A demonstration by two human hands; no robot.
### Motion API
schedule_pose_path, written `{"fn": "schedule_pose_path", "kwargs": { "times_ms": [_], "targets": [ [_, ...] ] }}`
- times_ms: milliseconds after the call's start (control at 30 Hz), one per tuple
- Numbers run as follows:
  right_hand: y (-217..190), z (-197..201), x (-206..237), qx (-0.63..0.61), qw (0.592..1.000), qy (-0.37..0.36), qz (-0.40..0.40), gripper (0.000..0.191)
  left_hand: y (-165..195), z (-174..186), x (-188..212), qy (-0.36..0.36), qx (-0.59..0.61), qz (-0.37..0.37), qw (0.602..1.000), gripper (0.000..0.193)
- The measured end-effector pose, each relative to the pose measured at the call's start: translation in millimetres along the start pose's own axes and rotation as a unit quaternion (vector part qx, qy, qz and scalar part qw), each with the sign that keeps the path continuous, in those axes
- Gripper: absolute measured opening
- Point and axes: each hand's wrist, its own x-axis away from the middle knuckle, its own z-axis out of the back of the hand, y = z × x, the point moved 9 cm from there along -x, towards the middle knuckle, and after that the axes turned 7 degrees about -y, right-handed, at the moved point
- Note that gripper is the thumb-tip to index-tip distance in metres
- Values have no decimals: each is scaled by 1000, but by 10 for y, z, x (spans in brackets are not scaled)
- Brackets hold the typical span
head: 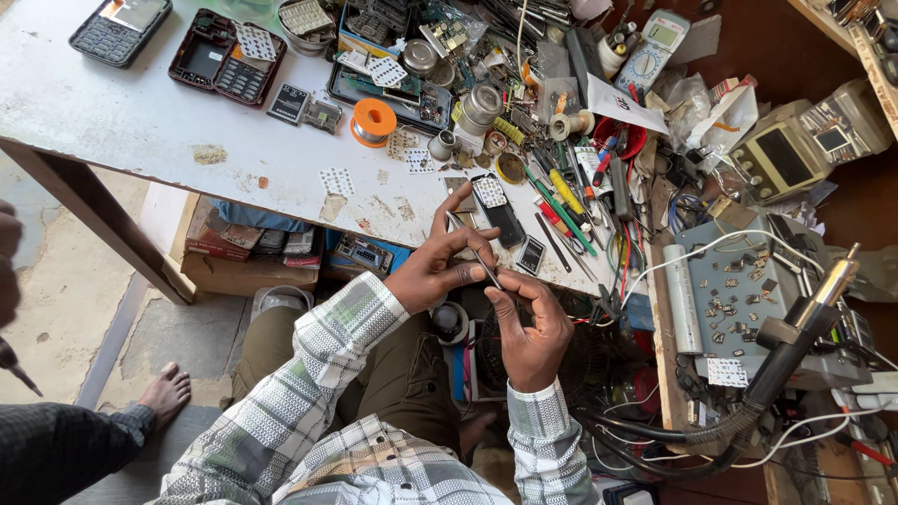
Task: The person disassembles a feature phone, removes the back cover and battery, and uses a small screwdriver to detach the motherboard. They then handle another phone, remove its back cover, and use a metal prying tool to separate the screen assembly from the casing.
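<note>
— Where are your hands, and how are they held?

— Both are raised in front of my lap, just below the edge of the white table [140, 122]. My left hand [432, 269] has its fingers curled, thumb and forefinger pinching the upper end of a thin metal tool [475, 251], probably tweezers. My right hand [531, 327] is palm-up, its fingertips pressed together on the tool's lower tip; whatever sits at that tip is too small to make out. My sleeves are a soft checked weave of white, grey and green.

— What packages or labelled things lie near?

— A black phone [498, 211] with a pale keypad sheet lies on the table just above my left hand. Further up sits an orange spool of wire [373, 122], round and glossy. A maroon phone shell [223, 64] lies open at upper left. A cardboard box [238, 266] rests under the table. The tabletop is scuffed, with chipped paint.
</note>
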Motion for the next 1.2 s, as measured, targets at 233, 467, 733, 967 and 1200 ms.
{"fn": "schedule_pose_path", "kwargs": {
  "times_ms": [233, 467, 733, 967, 1200],
  "targets": [
    [-126, -31, -19, 40, 999, -13, 32, 20, -107, -28, -28, -17, 97, 19, 995, 7],
    [-207, -59, -36, 57, 997, -17, 53, 18, -90, -39, -6, -6, 124, 7, 992, 4],
    [-185, -41, -45, 50, 998, 26, 36, 17, 77, -50, 8, 67, 8, 6, 998, 5],
    [-175, -22, -32, 117, 988, 48, 94, 13, 151, -93, -9, 84, -57, 2, 995, 8],
    [-106, -33, -5, 81, 990, 55, 101, 11, 79, -109, 28, 113, -45, -3, 993, 8]
  ]
}}
